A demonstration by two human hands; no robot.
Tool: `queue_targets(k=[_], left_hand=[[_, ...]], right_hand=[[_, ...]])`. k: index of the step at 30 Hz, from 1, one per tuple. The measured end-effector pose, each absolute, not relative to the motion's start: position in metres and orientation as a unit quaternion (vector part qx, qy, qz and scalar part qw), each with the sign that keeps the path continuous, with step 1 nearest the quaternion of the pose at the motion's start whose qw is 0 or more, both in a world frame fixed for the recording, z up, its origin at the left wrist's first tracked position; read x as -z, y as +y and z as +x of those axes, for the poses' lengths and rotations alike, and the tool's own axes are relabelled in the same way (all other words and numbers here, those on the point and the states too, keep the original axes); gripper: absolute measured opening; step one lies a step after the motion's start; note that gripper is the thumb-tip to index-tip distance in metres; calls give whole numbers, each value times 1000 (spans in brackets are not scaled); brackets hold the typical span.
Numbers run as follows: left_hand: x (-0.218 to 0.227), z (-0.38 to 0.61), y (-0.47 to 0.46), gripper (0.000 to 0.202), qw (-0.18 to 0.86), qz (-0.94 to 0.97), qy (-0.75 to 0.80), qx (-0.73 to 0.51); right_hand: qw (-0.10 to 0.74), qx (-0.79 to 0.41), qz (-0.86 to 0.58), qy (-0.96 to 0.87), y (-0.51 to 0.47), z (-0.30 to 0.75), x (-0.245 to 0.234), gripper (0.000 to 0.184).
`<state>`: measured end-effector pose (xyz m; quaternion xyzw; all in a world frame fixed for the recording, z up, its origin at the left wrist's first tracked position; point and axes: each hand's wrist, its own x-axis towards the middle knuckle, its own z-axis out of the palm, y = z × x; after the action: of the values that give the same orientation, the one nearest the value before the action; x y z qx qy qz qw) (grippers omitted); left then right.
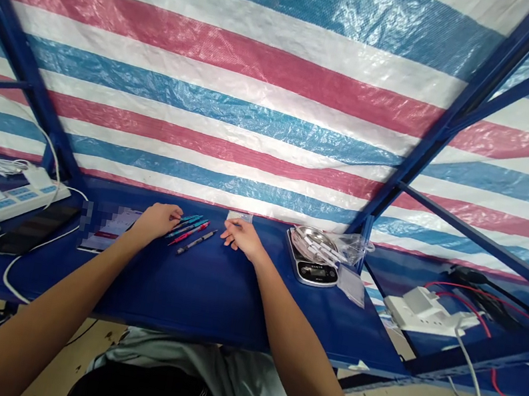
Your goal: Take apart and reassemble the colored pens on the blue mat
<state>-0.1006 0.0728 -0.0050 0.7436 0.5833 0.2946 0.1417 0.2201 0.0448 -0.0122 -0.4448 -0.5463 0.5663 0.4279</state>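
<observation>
My left hand (159,221) is closed, its fingertips at the near ends of the teal pens (192,221), and seems to pinch one of them. Beside these lie a red pen (188,234) and a dark grey pen (196,242), both slanted on the blue table. To the right of the pens, my right hand (243,238) hovers over or rests on the tabletop with loosely bent, parted fingers and nothing visible in them. Just behind it lies a small clear packet (240,216), partly covered by the hand.
A digital scale (316,274) on the right bears a metal dish with white sticks; clear bags (352,286) lie beside it. At left are a blurred-out screen (109,231), a black phone (33,230) and a power strip (5,198) with cables. Blue frame posts (402,160) flank a striped sheet.
</observation>
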Motion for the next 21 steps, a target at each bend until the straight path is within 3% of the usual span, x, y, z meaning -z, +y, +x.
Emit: queue_targets(k=[4,12,21], left_hand=[[-8,-75,65,27,138,741,541,-372],[-20,4,21,36,302,766,363,-437],[-1,1,3,26,260,790,357,-426]], right_hand=[[476,-543,-455,-520,44,235,11,25],[472,-572,-392,-544,33,243,1,48],[471,-562,-418,-536,8,273,-6,55]])
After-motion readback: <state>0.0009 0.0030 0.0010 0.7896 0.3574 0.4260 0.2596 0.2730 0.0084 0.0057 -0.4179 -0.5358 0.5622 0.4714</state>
